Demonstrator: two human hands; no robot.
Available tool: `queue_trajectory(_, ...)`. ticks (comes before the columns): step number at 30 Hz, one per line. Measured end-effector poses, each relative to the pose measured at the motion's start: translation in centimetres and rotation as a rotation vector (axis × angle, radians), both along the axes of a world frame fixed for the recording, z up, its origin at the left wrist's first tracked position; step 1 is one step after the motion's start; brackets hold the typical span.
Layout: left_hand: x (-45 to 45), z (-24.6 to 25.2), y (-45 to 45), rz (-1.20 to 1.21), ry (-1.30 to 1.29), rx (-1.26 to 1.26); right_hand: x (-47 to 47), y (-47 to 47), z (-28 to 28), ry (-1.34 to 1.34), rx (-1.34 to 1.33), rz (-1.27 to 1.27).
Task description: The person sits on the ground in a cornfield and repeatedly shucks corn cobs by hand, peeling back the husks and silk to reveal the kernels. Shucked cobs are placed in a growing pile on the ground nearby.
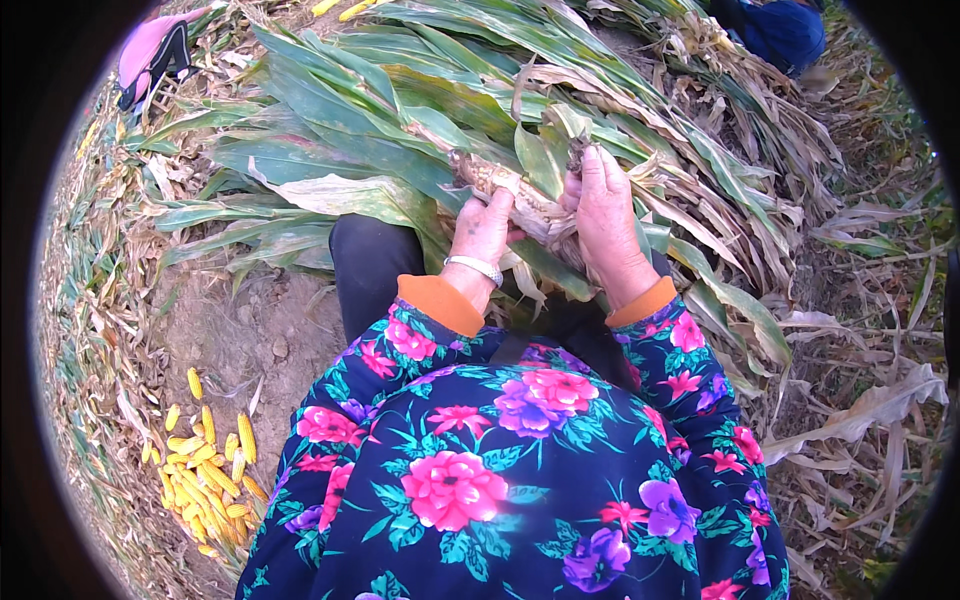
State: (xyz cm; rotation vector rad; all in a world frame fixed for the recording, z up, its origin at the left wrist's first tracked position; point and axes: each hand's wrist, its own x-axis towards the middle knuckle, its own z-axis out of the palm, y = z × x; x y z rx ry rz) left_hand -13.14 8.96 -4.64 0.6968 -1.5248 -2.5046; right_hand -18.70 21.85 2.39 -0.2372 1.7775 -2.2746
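An ear of corn in dry, pale brown husk lies across the middle of the view, its tip pointing up and left. My left hand, with a pale band at the wrist, grips it from below near the tip. My right hand is at its lower right end, pinching a dark, dry tuft between thumb and fingers. Whether the tuft is joined to the ear is unclear. Green and drying corn stalks with long leaves are spread beneath and beyond both hands.
A pile of husked yellow corn ears lies on the ground at the lower left, beside bare soil. A pink and black item is at the upper left. Part of a person in blue shows at the upper right. Dry leaves litter the right side.
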Motion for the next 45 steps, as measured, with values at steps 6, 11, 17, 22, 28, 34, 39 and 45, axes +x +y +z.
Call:
queue_trajectory(6, -0.2, 0.6, -0.1, 0.084, 0.06, 0.07, 1.7, 8.1, 0.0, 0.014, 0.097, -0.008)
queue_trajectory(11, -0.3, 0.7, -2.5, -0.029, 0.125, 0.136, 2.4, 11.9, -0.1, -0.052, 0.084, -0.098)
queue_trajectory(17, 0.1, 1.5, -1.3, 0.069, 0.208, 0.332, -0.4, 9.4, -1.6, 0.316, 0.568, -0.193)
queue_trajectory(22, -0.7, 1.1, -1.3, 0.21, 0.18, 0.439, 0.9, 4.4, -3.6, 0.653, 0.805, -0.248)
queue_trajectory(28, -0.8, -1.4, -1.9, 0.288, 0.034, 0.491, 1.3, 3.4, -4.8, 0.663, 0.927, -0.163)
queue_trajectory(34, -0.8, -2.2, -2.2, 0.293, 0.028, 0.49, 4.8, 3.9, -4.6, 0.739, 0.92, -0.162)
queue_trajectory(39, -0.8, -1.9, -2.7, 0.231, 0.055, 0.526, 5.9, 3.6, -5.5, 0.697, 0.983, -0.077)
queue_trajectory(45, -1.1, -1.3, -2.8, 0.288, -0.036, 0.468, 3.7, 3.4, -7.3, 0.71, 1.032, -0.04)
